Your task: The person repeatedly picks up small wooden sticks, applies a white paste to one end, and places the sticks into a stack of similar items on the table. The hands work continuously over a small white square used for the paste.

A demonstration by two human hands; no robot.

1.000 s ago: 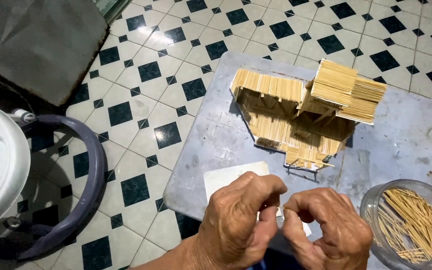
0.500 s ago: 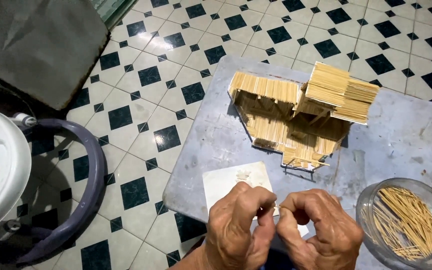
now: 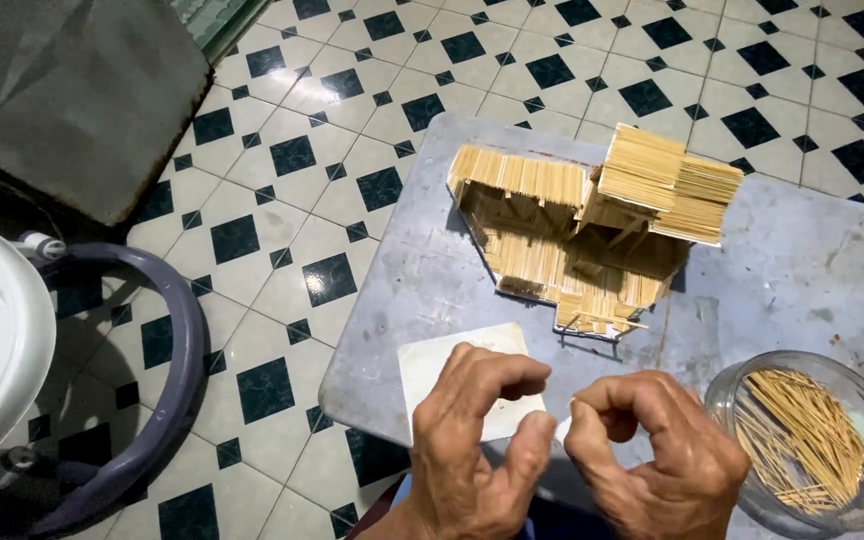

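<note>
At the lower middle of the frame, something too small to identify is being pinched between the fingertips of the left hand [image 3: 482, 440] and right hand [image 3: 652, 455], over the white card [image 3: 452, 365] on the worktop [image 3: 802, 270], with the stick house [image 3: 592, 225] lying above them and the dish of sticks [image 3: 802, 440] being nearest the right hand.

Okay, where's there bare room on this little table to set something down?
Bare grey table lies right of the toothpick house, above the clear bowl of toothpicks. A narrow strip runs left of the house, above the white card. The near edge is crowded by both hands.

Pale straw stick house [image 3: 592, 230], grey table [image 3: 812, 270], black-and-white diamond-patterned floor tiles [image 3: 352, 130].
</note>
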